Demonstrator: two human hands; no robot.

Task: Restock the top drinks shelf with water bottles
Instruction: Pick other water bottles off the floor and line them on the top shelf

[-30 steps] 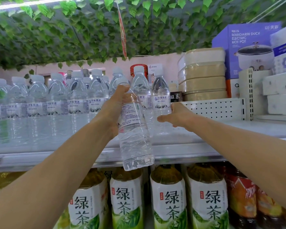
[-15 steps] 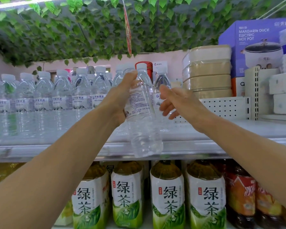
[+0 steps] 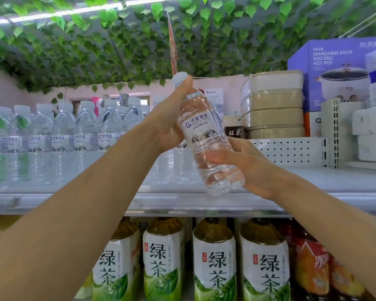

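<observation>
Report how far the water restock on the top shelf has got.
Done: rows of clear plastic water bottles already fill the left part of the white metal top shelf. In hand: one tilted clear water bottle, held by the left hand near its neck and the right hand at its base. Left: standing it in the bare stretch to the right.

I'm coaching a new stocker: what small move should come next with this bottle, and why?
Probably tip the water bottle upright and set it on the top shelf, right of the standing row. Both the left hand and right hand hold it tilted in front of bare shelf space.
</observation>
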